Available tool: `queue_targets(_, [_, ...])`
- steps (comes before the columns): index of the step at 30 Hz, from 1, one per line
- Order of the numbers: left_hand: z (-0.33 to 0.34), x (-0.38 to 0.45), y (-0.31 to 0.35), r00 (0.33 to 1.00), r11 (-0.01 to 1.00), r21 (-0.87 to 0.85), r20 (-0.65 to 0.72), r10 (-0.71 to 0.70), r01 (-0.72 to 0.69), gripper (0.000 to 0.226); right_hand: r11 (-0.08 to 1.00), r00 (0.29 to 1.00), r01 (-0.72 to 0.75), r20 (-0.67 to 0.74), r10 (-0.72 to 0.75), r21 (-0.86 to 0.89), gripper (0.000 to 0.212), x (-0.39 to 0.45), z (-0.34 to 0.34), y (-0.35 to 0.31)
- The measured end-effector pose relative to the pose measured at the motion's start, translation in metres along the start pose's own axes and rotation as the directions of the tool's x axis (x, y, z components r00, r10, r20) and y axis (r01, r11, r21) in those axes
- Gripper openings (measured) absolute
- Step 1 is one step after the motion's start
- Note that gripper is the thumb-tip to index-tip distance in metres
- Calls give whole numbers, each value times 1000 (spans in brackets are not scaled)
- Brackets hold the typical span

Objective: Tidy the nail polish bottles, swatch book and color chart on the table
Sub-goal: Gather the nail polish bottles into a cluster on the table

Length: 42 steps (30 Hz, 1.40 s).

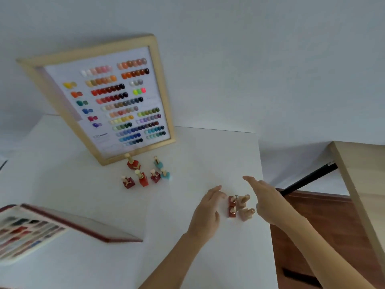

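Here, on a white table [187,257], a person's left hand [205,213] and right hand [265,202] hover open and empty on either side of four small nail polish bottles [239,206]. Six more bottles [145,174] stand before the framed color chart [108,97]. The swatch book [31,228] lies open at left.

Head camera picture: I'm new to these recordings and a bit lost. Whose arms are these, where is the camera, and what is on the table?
No machine here: a person wears the camera on the head, looking down at their own bare arms. The left hand and right hand hover open on either side of four small nail polish bottles; neither holds anything. Farther back, six more bottles stand before a framed color chart propped upright. An open swatch book lies at the left on the white table.
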State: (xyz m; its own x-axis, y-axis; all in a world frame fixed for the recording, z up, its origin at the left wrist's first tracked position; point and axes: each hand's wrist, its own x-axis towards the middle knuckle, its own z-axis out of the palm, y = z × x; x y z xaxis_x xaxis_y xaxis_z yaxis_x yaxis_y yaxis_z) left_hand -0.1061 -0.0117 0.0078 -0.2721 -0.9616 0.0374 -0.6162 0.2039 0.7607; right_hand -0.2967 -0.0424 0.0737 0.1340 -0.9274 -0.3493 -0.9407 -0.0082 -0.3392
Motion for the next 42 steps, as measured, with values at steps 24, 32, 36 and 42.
queue_targets(24, [-97,42,-133,283,695,-416,-699,-657,586,27,835,836,547,90,-542,-55,42,165,80,-205])
queue_targets(32, [-99,32,-139,354,726,-329,-705,-614,604,25,782,778,623,111,-618,-14,18,166,95,-208])
queue_targets(36, [-100,29,-135,379,729,-312,-693,-614,609,25,806,802,592,104,-588,-9,18,162,89,-199])
queue_targets(42, [-94,21,-106,485,771,-223,-665,-568,597,26,861,859,508,83,-506,-10,21,142,68,-165])
